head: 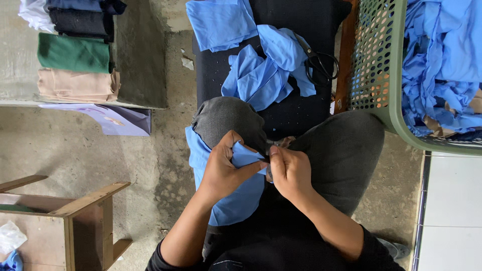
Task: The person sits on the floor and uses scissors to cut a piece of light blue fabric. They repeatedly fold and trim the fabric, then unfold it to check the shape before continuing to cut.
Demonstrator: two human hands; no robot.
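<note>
**Two hands pinching one blue fabric piece over the lap**

Far left I see folded cloths (75, 52) stacked on a concrete ledge, dark, green and beige, with a wooden stool (83, 216) lower down on the floor. Both sit well apart from the work.

At centre, my left hand (223, 170) is clenched on the blue fabric piece (241, 155), thumb and fingers gripping a fold of it; the rest of the cloth drapes down over my left knee. My right hand (290, 170) pinches the same piece just beside the left, fingertips nearly touching. I judge this a fine handling step at an edge or seam, though what sits between the fingers is too small to tell. Any next move calls for a steady grip from both hands.

Ahead, loose blue scraps (266, 70) lie on a black cushion (301, 115), with scissors (319, 62) touching them. Right, a green perforated basket (374, 60) holds more blue cloth. Nothing blocks the hands.
</note>
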